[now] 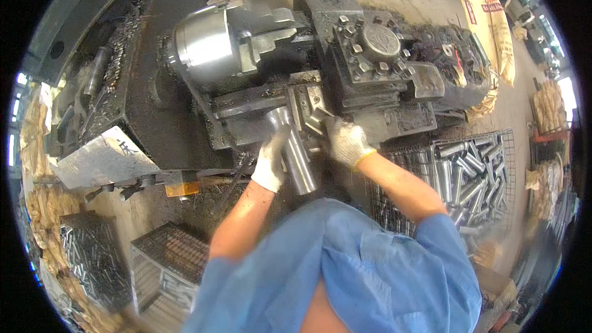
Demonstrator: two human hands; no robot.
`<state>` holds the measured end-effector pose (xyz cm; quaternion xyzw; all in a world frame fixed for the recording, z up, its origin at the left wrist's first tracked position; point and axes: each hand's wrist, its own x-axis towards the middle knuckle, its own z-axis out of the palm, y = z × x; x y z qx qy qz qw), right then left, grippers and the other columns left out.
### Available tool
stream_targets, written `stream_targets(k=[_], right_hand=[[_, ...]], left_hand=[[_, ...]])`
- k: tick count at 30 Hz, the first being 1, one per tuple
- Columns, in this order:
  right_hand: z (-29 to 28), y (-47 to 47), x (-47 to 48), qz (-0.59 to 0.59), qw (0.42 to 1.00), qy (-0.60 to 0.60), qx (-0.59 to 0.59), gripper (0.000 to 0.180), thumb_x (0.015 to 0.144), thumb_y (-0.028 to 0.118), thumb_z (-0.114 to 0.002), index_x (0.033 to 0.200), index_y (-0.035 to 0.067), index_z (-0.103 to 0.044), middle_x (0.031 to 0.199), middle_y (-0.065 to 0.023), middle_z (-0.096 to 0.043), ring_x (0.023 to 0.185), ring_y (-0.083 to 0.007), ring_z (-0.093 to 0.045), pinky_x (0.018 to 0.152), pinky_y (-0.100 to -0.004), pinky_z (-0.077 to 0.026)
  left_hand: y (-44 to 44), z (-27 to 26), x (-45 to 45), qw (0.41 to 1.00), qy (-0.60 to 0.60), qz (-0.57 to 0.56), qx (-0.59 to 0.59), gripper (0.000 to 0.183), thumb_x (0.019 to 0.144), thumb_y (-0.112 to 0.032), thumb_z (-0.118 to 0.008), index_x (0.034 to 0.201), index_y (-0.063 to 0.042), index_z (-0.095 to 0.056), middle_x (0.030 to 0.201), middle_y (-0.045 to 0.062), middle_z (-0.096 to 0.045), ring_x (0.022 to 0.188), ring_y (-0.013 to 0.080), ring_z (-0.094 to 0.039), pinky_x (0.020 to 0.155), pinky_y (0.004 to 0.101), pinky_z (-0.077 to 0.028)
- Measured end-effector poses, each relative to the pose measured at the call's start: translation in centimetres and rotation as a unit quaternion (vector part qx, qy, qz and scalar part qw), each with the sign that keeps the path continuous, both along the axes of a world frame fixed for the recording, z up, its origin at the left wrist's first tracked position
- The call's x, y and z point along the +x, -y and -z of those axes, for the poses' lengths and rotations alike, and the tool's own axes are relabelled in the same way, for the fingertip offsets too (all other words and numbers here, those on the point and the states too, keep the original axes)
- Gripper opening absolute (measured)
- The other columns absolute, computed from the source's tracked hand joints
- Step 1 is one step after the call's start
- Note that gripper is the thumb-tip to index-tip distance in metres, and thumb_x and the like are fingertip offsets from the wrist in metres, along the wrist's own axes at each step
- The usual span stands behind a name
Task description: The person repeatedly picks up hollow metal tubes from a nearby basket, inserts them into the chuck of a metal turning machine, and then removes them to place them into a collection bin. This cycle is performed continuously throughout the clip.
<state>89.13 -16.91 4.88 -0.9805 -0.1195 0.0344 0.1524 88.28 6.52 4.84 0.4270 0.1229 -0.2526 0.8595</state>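
Observation:
My left hand (272, 159), in a pale knitted work glove, is closed around a shiny metal cylinder (299, 166). The cylinder slants, its wider flared end (278, 114) pointing away from me, in front of the lathe bed. My gloved right hand (349, 141) grips a small angular metal piece (318, 121) beside the flared end; its exact kind is unclear, as the fingers cover part. Behind my hands is a lathe chuck (206, 44) with stepped jaws (270, 32). Right of it stands a bolted tool post (380, 46).
A wire basket (508, 157) of metal tubes stands at right. Other crates (169, 245) and a bin of thin metal parts (95, 259) are at lower left. Dark metal chips coat the machine housing (171, 69). A printed sack (492, 32) stands behind the tool post.

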Motion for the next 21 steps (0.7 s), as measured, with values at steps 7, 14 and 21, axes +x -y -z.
stream_targets(k=[7,14,21], right_hand=[[-3.7,0.2,6.0,0.144,0.886,-0.254,0.359,0.075,0.088,0.045,-0.087,0.142,-0.002,-0.066,0.123,-0.0177,-0.079,0.106,-0.0255,-0.076,0.095,-0.0385,-0.06],[-12.0,-3.0,6.1,0.094,0.887,-0.292,0.344,0.096,0.072,0.049,-0.094,0.146,-0.002,-0.061,0.125,-0.0237,-0.077,0.118,-0.0324,-0.077,0.102,-0.042,-0.06],[-24.1,4.6,14.5,-0.216,0.951,0.146,0.167,0.094,0.071,0.022,-0.09,0.155,0.002,-0.053,0.128,-0.0264,-0.075,0.112,-0.0385,-0.078,0.098,-0.0461,-0.064]], left_hand=[[-1.9,0.5,4.2,0.991,-0.048,-0.083,-0.095,0.071,0.094,-0.061,-0.08,0.138,-0.006,-0.064,0.121,0.014,-0.072,0.108,0.0361,-0.073,0.094,0.0562,-0.063],[2.6,-0.7,8.2,0.98,0.138,0.033,-0.137,0.065,0.115,-0.055,-0.047,0.163,-0.01,-0.045,0.16,0.016,-0.054,0.147,0.0321,-0.054,0.126,0.0508,-0.042],[7.0,3.1,17.4,0.752,0.296,0.244,0.536,0.056,0.106,-0.04,-0.061,0.145,0.001,-0.063,0.145,0.028,-0.065,0.134,0.0392,-0.065,0.118,0.047,-0.05]])
